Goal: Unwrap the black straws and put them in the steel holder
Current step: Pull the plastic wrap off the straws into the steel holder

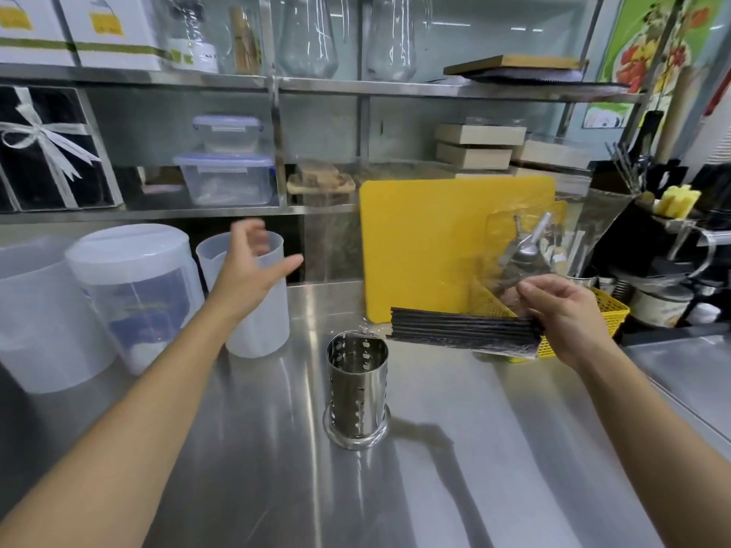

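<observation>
A perforated steel holder [357, 391] stands upright on the steel counter [455, 468], with nothing visible inside it. My right hand [565, 318] grips one end of a bundle of black straws [463, 328], held level above and to the right of the holder. Clear plastic wrap [526, 247] still clings to the bundle and trails upward from my fingers. My left hand [253, 263] hovers open to the left, fingers spread, in front of a translucent plastic jug [269, 334], holding nothing.
Translucent lidded containers [130, 294] stand at the left. A yellow cutting board [427, 247] leans against the shelf behind the holder, beside a yellow basket [609, 310]. Utensils and kitchen gear crowd the right edge. Shelves above carry boxes and glass pitchers.
</observation>
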`<state>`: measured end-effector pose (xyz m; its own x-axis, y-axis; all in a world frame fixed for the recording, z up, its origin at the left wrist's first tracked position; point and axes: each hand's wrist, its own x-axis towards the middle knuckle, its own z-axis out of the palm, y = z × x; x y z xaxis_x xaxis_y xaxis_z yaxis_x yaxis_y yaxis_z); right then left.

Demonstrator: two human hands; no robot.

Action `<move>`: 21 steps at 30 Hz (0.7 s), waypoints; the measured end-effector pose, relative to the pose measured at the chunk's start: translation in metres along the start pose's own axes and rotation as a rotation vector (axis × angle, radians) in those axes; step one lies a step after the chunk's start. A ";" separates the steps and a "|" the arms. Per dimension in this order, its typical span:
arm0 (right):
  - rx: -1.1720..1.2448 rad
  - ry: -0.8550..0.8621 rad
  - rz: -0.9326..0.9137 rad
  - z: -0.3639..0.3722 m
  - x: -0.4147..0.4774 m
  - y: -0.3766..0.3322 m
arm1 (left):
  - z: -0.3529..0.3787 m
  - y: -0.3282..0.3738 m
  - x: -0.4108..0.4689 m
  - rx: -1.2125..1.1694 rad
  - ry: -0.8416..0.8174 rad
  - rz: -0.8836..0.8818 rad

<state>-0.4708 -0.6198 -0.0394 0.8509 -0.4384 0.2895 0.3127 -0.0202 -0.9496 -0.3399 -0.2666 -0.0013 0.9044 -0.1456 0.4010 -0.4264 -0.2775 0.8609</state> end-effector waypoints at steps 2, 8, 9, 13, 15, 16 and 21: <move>-0.042 -0.025 0.007 -0.008 0.005 0.000 | 0.007 0.018 0.005 0.087 0.091 0.184; -0.115 -0.092 0.005 -0.027 0.015 -0.001 | 0.035 0.077 0.020 0.273 0.034 0.476; -0.117 -0.110 0.022 -0.030 0.018 0.001 | 0.041 0.083 0.023 0.303 0.029 0.497; -0.169 -0.126 0.091 -0.036 0.030 0.002 | 0.067 0.102 0.029 0.436 0.002 0.546; -0.186 -0.135 0.099 -0.033 0.035 -0.001 | 0.080 0.106 0.031 0.438 -0.080 0.493; -0.189 -0.142 0.094 -0.032 0.036 -0.003 | 0.086 0.108 0.031 0.451 -0.132 0.455; -0.194 -0.165 0.067 -0.029 0.043 -0.005 | 0.110 0.105 0.032 0.662 -0.213 0.457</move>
<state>-0.4485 -0.6645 -0.0254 0.9293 -0.2925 0.2257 0.1800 -0.1749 -0.9680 -0.3575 -0.4046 0.0680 0.6462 -0.5378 0.5415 -0.7315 -0.6386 0.2387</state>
